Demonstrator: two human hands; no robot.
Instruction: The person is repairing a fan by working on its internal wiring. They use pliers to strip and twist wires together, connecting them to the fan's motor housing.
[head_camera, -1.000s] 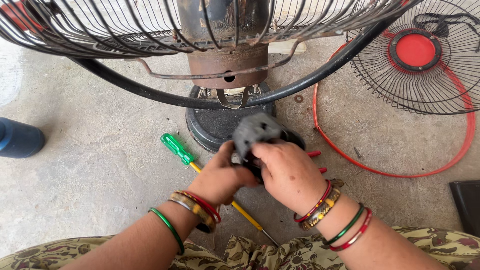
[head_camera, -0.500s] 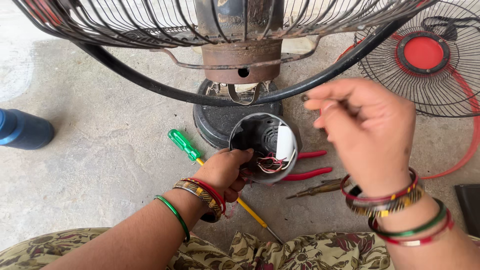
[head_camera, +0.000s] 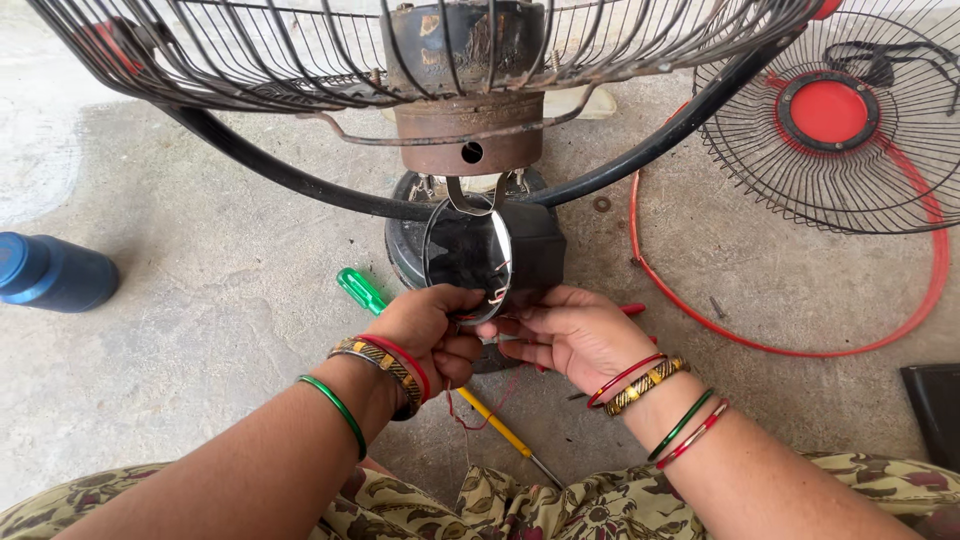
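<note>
The cage (head_camera: 300, 50) is cut by the top edge, so its upper part is not seen. The guard (head_camera: 850, 130) runs out at the right edge, and the black box (head_camera: 935, 405) shows only a corner there. The bottle (head_camera: 50, 272) is cut at the left edge. The screwdriver (head_camera: 365, 293) goes under the left hand (head_camera: 430, 335), so its middle is hidden. The red pliers (head_camera: 630, 309) are almost covered by the right hand (head_camera: 570, 335). The thin wires (head_camera: 495, 290) inside the cover (head_camera: 470, 255) are too small to follow.
</note>
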